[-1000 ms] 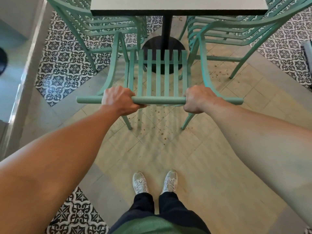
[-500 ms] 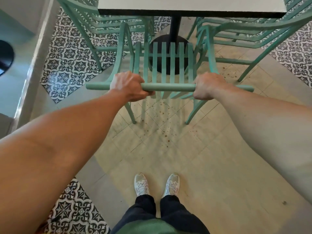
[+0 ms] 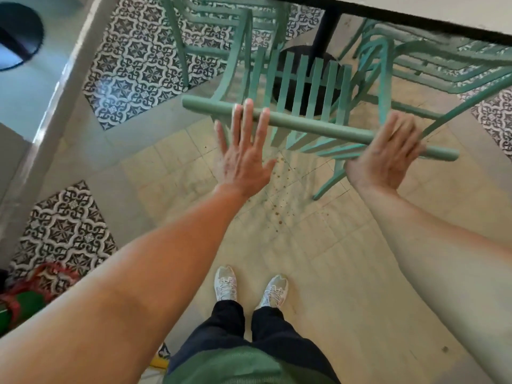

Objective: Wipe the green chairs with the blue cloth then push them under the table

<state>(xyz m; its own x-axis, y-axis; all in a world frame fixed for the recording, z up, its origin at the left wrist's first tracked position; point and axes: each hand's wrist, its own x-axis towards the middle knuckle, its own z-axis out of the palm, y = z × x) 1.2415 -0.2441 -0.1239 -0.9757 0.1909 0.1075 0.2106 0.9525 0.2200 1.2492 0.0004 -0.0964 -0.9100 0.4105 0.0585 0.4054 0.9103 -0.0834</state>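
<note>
A green slatted chair (image 3: 313,126) stands in front of me, its seat partly under the white table (image 3: 432,12). My left hand (image 3: 243,153) is open with fingers spread, the fingertips over the chair's top rail left of centre. My right hand (image 3: 385,159) is also open, its palm against the rail's right part. Neither hand grips the rail. Two more green chairs sit under the table, one at the left (image 3: 221,31) and one at the right (image 3: 443,65). No blue cloth is in view.
The table's black post and round base (image 3: 299,65) stand behind the chair. Patterned tiles (image 3: 138,65) lie to the left, plain beige tiles with brown specks (image 3: 279,214) under me. A red and green object (image 3: 30,289) sits at lower left. My shoes (image 3: 249,286) are below.
The chair has slid forward toward the table. Both hands have let go of the top rail and opened flat. The view has tilted to the left.
</note>
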